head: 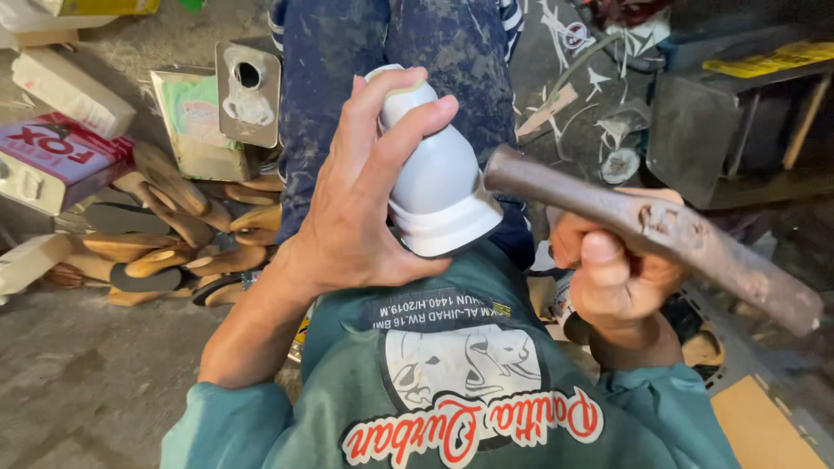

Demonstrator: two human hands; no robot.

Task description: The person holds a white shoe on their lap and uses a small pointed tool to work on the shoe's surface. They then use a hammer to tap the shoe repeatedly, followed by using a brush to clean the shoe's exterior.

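The left hand [360, 213] is wrapped around a white shoe upper stretched on a last [434, 174]. Its fingers [408, 122] are curled closed over the top of the narrow end, the thumb lies along the near side, and the broad, folded end of the shoe juts out below and to the right of the fingertips, resting against the lap. The right hand [612, 274] is clenched shut around the handle of a worn, rusty hammer [660, 230]. The hammer's rounded end sits just beside the shoe's lower edge, right of the left fingertips, though contact cannot be made out.

Judging by this, the white material already lies smooth and wrapped over the last, with its edge turned down at the broad end, so shaping looks well on; the bottom shows no sole, so that part seems undone. Beyond the left wrist, on the floor, lies a heap of tan insoles [187, 239], with cardboard boxes [56, 156] further off.
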